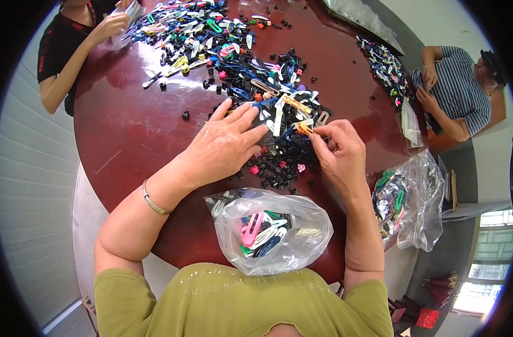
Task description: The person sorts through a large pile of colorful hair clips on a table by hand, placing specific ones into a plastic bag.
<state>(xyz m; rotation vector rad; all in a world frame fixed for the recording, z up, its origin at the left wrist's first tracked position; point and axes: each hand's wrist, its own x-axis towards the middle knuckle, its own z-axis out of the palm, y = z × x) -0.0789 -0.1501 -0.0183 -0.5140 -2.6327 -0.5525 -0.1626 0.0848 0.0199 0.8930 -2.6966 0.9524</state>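
My left hand [221,143] rests with fingers spread on the near edge of a heap of snap hair clips [268,87], coloured white, navy, black and other shades. At the heap's right side, my right hand [342,150] pinches an orange-yellow hair clip [305,129] between thumb and fingers. A white hair clip [278,117] lies between the two hands. Small black claw clips [276,171], with a few pink and red ones among them, are scattered below. Close to my body, an open clear plastic bag [310,238] holds several clips, including a pink one [252,229].
A second clear bag [422,196] of clips sits at the table's right edge. Across the round red-brown table [121,146], one person [65,62] holds a plastic bag at upper left. Another person [456,90] sits at right beside a smaller clip pile [387,70].
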